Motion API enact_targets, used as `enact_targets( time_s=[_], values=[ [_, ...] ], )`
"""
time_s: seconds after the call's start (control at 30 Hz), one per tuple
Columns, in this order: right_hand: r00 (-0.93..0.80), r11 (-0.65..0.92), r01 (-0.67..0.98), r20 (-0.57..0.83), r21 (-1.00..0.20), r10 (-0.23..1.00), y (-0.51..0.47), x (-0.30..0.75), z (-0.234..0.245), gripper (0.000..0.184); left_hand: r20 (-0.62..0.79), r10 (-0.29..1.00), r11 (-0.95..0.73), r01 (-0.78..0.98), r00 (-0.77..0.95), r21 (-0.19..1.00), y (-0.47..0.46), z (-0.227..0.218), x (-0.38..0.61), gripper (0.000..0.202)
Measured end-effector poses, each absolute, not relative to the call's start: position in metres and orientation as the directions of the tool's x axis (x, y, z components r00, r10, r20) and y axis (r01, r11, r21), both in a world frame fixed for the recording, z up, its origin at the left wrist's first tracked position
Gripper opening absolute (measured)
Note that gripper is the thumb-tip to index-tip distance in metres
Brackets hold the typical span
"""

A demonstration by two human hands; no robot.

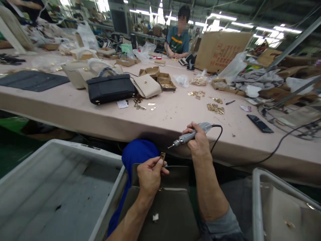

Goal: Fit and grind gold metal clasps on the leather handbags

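Observation:
Between thumb and fingers, my left hand (149, 174) pinches a small gold metal plate (163, 156) above my lap. My right hand (198, 139) is wrapped round a grey electric screwdriver (188, 136), whose thin bit points left and down toward the plate without touching it. A black cable runs from the tool's back end. Across my lap lies a dark olive-grey bag (165, 207) with its flap raised toward the table, a small gold fitting (160, 189) near the fold and a white scrap (155, 217) on its front.
On the table (150, 120) are a black handbag (111, 88), a cream bag piece (147, 85), piles of gold fittings (215, 108) and a phone (260, 123). A grey bin (57, 187) stands left, another bin (258, 201) with beige bags right. A person (178, 40) works across the table.

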State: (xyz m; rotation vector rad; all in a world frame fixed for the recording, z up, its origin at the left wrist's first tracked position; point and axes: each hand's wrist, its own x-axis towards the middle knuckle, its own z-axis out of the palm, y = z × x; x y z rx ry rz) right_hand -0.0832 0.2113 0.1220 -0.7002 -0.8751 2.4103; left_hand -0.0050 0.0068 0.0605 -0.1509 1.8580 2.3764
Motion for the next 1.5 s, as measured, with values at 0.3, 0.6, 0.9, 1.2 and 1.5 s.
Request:
enact_targets(
  time_s=[0.3,0.6,0.9,1.2,1.5],
  values=[
    [-0.658,-0.713,-0.272,-0.416,-0.647,0.628,0.171,-0.06,0.135,0.019,-0.132,-0.03,-0.282,-0.118,-0.991,0.952,0.011,0.053,0.001,0.03],
    [-0.645,-0.734,-0.262,-0.452,-0.626,0.616,0.168,-0.059,0.134,0.019,-0.12,-0.028,-0.263,-0.109,-0.992,0.959,0.013,0.053,0.003,0.027],
    [-0.633,-0.706,-0.306,-0.417,-0.639,0.652,0.168,-0.059,0.129,0.018,-0.127,-0.021,-0.257,-0.117,-0.992,0.959,0.012,0.057,0.004,0.029],
    [-0.608,-0.697,-0.308,-0.43,-0.647,0.668,0.167,-0.059,0.132,0.019,-0.108,-0.022,-0.253,-0.099,-0.994,0.962,0.013,0.057,0.004,0.026],
    [-0.59,-0.703,-0.275,-0.462,-0.655,0.662,0.161,-0.056,0.14,0.02,-0.109,-0.007,-0.274,-0.103,-0.994,0.956,0.011,0.054,0.004,0.029]
  ],
)
